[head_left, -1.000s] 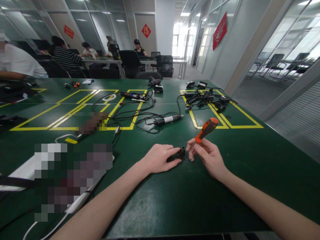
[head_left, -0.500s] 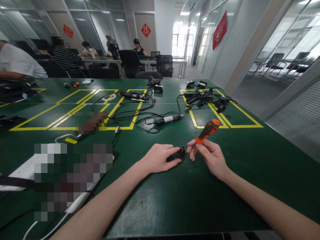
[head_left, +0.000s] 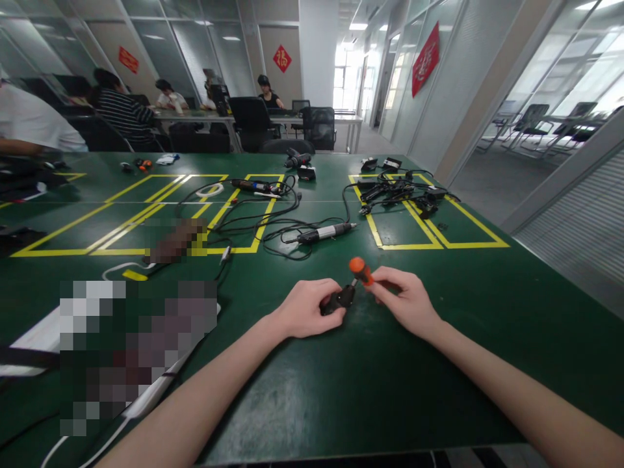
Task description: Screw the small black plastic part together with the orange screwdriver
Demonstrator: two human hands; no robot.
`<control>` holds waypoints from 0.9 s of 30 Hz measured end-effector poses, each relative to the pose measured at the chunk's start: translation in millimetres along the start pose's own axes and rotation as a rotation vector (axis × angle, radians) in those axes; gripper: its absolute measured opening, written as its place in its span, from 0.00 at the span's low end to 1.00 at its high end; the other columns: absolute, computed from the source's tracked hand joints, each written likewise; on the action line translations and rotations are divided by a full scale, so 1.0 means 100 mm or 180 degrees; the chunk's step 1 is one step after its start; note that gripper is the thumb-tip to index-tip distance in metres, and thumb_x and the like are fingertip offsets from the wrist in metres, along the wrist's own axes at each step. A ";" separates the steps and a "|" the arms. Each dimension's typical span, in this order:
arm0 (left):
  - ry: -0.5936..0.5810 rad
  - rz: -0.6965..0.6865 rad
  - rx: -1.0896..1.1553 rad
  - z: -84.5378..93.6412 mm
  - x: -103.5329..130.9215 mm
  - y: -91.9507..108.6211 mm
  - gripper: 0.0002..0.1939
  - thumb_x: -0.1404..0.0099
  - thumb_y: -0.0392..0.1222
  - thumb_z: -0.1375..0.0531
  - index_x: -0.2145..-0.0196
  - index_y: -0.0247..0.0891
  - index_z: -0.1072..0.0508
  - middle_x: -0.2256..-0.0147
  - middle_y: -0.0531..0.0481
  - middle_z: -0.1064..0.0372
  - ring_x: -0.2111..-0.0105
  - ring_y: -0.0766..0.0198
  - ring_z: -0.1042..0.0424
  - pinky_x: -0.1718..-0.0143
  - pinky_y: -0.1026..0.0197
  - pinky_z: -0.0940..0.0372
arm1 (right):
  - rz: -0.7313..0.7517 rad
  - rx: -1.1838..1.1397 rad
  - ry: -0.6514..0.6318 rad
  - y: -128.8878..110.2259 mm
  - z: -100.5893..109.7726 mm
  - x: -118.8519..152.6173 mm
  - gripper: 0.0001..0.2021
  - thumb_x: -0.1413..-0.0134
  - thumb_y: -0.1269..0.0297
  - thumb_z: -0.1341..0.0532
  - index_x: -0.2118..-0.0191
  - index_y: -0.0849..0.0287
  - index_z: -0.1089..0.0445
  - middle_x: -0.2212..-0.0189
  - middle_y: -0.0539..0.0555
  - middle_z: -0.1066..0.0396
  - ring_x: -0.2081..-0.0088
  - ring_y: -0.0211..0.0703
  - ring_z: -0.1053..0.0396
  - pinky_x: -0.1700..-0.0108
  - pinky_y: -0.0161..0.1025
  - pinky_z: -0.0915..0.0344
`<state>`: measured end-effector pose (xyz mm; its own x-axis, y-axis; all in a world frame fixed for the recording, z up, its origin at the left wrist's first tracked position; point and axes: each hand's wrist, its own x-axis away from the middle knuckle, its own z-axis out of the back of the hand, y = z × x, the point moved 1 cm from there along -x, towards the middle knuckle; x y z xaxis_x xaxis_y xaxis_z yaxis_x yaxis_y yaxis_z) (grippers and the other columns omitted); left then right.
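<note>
On the green table [head_left: 390, 390], my left hand [head_left: 312, 309] is closed around a small black part [head_left: 344, 298], thumb on the near side and fingers on the far side. What the part is, I cannot make out. My right hand [head_left: 402, 296] grips a screwdriver [head_left: 361, 270] with an orange and black handle. Its handle tilts up toward the left, and the short metal shank points down at the black part's right end. Whether the tip touches the part is too small to tell.
Beyond my hands lies a grey and black electric screwdriver [head_left: 326, 233] with looped cables. A heap of black cables and parts [head_left: 394, 188] sits at the back right, within yellow tape lines. A white power strip [head_left: 151, 396], partly blurred, lies at the left. People sit farther back.
My right hand has tipped the screwdriver over to the left and brought it to the black part. My left hand has turned the part from upright to tilted.
</note>
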<state>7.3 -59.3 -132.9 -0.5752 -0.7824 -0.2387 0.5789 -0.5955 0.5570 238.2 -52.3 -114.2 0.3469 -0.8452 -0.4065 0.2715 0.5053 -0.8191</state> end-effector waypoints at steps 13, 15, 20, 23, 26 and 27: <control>-0.0058 0.0350 0.0841 -0.02 0.02 0.07 0.08 0.42 0.41 0.41 0.74 0.37 0.36 0.77 0.58 0.41 0.76 0.70 0.43 0.74 0.65 0.48 | -0.0175 -0.0259 -0.0555 0.08 -0.16 0.06 0.07 0.41 0.61 0.33 0.66 0.58 0.24 0.68 0.53 0.26 0.70 0.40 0.31 0.68 0.38 0.33; -0.0081 0.0319 0.0891 -0.01 0.02 0.06 0.08 0.42 0.42 0.40 0.74 0.37 0.36 0.77 0.58 0.41 0.76 0.70 0.43 0.73 0.65 0.48 | -0.0194 -0.0293 -0.0615 0.08 -0.16 0.06 0.07 0.40 0.61 0.33 0.65 0.58 0.24 0.67 0.54 0.26 0.70 0.40 0.31 0.67 0.38 0.32; -0.0077 0.0231 0.0868 0.00 0.02 0.08 0.08 0.43 0.41 0.41 0.75 0.38 0.38 0.77 0.58 0.43 0.76 0.69 0.44 0.73 0.65 0.48 | -0.0175 -0.0232 -0.0617 0.05 -0.17 0.07 0.07 0.39 0.60 0.33 0.65 0.59 0.23 0.67 0.54 0.26 0.70 0.40 0.31 0.67 0.38 0.32; -0.0114 0.0223 0.0824 0.01 0.02 0.09 0.09 0.43 0.41 0.41 0.75 0.38 0.39 0.77 0.58 0.45 0.76 0.70 0.45 0.74 0.65 0.49 | -0.0126 -0.0180 -0.0602 0.05 -0.17 0.07 0.08 0.39 0.60 0.34 0.65 0.59 0.23 0.68 0.54 0.26 0.71 0.40 0.31 0.68 0.38 0.32; -0.0136 0.0195 0.0790 0.01 0.02 0.10 0.09 0.44 0.41 0.41 0.75 0.38 0.39 0.77 0.58 0.46 0.76 0.70 0.46 0.74 0.66 0.49 | -0.0068 -0.0131 -0.0586 0.05 -0.18 0.07 0.07 0.39 0.60 0.34 0.65 0.59 0.24 0.68 0.54 0.26 0.71 0.39 0.31 0.69 0.37 0.32; -0.0128 0.0188 0.0789 0.01 0.02 0.10 0.09 0.43 0.41 0.41 0.75 0.38 0.39 0.77 0.58 0.46 0.76 0.70 0.46 0.74 0.66 0.49 | -0.0051 -0.0109 -0.0575 0.05 -0.18 0.07 0.07 0.39 0.61 0.34 0.65 0.59 0.24 0.68 0.54 0.26 0.71 0.39 0.31 0.70 0.37 0.32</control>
<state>11.2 -66.7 -127.2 -0.5699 -0.8037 -0.1709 0.4557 -0.4822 0.7482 225.7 -59.1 -128.6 0.4991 -0.8067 -0.3164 0.2487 0.4831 -0.8395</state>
